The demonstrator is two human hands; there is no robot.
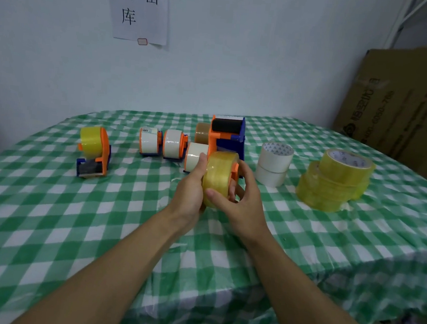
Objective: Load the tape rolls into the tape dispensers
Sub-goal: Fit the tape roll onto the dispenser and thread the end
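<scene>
While both hands close around a yellow tape roll (pixel 217 177), that roll stands on edge just in front of the tall blue-and-orange dispenser (pixel 228 137), with its right face against an orange hub (pixel 235 169). Whether it is fully seated there cannot be told. The left hand (pixel 190 185) grips the roll's left side with the thumb pointing up along the rim. The right hand (pixel 242 200) lays its thumb across the lower front of the roll and curls its fingers round the right face. Touching the dispenser's left side are a brown roll (pixel 201 132) and, nearer the person, a white roll (pixel 195 156). Further left of the dispenser stand two small dispensers (pixel 149 141) loaded with white tape. Well beyond them lies a larger loaded dispenser (pixel 94 150) carrying yellow tape. Near the dispenser's right side are two stacked white rolls (pixel 275 164), and further right a pile of yellow rolls (pixel 333 181). Everything rests on a green checked cloth (pixel 100 217). Far to the dispenser's right leans a cardboard box (pixel 403 107).
</scene>
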